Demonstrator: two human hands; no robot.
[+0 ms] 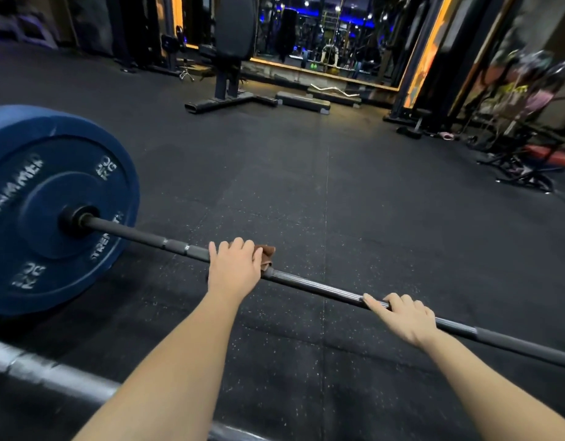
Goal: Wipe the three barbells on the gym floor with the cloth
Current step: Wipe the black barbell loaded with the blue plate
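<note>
Both hands curl round the barbell lying ten-to-four o'clock, left hand pinning the cloth nearer the plate, right hand gripping bare shaft.

Blue plate: cut by left edge. Cloth, right of the plate: mostly hidden under left hand, brown corner showing. Second bar, nearer than the plate: blurred, ends out of frame.
</note>
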